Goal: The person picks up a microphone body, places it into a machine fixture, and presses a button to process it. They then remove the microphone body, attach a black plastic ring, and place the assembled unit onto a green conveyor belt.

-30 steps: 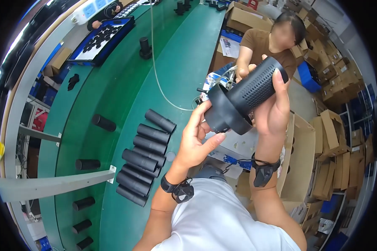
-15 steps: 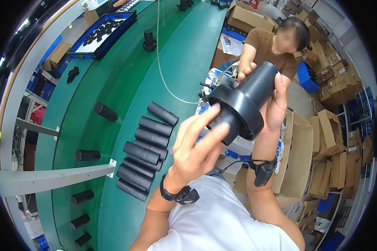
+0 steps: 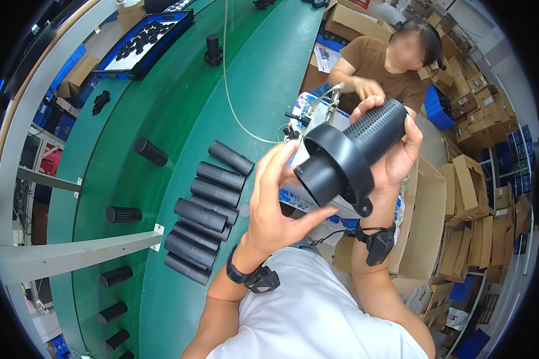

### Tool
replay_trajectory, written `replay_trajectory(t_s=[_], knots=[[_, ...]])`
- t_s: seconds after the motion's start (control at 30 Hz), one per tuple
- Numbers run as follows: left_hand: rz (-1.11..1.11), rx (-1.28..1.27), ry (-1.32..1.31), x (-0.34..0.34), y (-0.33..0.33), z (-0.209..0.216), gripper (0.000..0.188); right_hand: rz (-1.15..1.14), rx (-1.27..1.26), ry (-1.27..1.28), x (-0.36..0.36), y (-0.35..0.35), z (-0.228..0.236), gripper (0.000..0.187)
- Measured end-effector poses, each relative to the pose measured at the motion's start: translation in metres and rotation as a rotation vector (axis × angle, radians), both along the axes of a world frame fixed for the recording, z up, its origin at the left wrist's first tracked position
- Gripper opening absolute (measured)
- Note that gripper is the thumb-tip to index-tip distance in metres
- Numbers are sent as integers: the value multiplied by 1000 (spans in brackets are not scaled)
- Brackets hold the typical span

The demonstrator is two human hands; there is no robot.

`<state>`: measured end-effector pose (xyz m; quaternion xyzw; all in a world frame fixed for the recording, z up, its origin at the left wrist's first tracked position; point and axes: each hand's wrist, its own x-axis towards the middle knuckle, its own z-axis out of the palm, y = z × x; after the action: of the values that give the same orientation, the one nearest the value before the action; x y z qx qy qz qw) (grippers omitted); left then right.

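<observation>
My right hand holds a black plastic flanged tube, fingers wrapped round its ribbed upper end. The tube is tilted, with a wide collar near its lower part and a small tab at the collar's edge. A smooth open-ended section sticks out below the collar. Around that lower end my left hand is open, thumb and fingers spread apart; whether a fingertip touches the tube is hard to tell. Several black ribbed tubes lie side by side on the green bench, left of my left hand.
More black tubes lie spaced along the green conveyor belt. A metal bar crosses the left side. Beyond my hands stands a small fixture with hoses, and a co-worker sits behind it. An open cardboard box stands at the right.
My left hand's fingers have come off the tube's lower end and spread. The flanged tube has turned in my right hand, showing its ribbed slots and the collar's tab.
</observation>
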<state>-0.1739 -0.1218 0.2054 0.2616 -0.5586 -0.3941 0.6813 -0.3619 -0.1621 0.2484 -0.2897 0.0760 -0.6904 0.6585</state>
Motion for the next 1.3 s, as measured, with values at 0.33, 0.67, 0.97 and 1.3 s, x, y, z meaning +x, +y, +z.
replay_trajectory(t_s=[0.33, 0.67, 0.97, 1.3], knots=[[80, -205, -333, 12, -4, -4, 71, -56, -49, -40, 5, -2, 3, 48], [-858, 596, 255, 16, 0, -12, 54, 17, -17, -53, 5, -9, -2, 45], [-442, 358, 18, 10, 5, -14, 54, 14, 3, -21, 5, -8, -8, 48], [-1036, 845, 411, 16, 4, -11, 67, 36, 33, 85, 15, -14, -6, 48]])
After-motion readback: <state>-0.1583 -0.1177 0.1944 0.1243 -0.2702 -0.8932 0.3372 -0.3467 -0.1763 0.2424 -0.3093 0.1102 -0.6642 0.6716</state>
